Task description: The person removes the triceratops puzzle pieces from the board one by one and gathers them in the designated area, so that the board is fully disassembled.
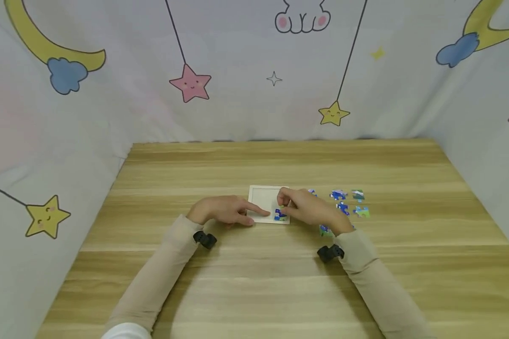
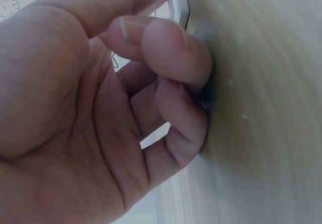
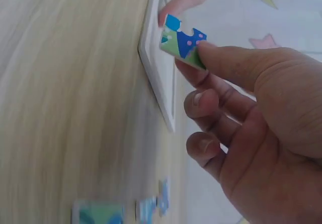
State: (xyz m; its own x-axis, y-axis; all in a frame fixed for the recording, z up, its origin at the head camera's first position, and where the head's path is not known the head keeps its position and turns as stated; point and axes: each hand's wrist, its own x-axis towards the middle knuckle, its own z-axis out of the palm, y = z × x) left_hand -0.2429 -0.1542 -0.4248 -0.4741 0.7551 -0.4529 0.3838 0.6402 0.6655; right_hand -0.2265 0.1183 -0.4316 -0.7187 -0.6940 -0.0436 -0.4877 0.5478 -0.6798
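Note:
My right hand (image 1: 311,207) pinches a jigsaw puzzle piece (image 3: 186,43) between thumb and index finger, over the right side of a shallow white puzzle tray (image 1: 263,187). Blue, with pink dots and green along one edge, the piece is tilted in the right wrist view. My left hand (image 1: 226,209) lies at the tray's left side. Its index finger reaches straight over the tray floor, the thumb is by the front left corner, and the other fingers are loosely bent against the table in the left wrist view. It holds nothing that I can see.
Several loose puzzle pieces lie on the wooden table (image 1: 254,282) to the tray's right, among them a blue one (image 1: 338,194) and a green one (image 1: 362,212). My right hand and wrist partly hide some. A printed cloth (image 1: 246,113) hangs behind the table.

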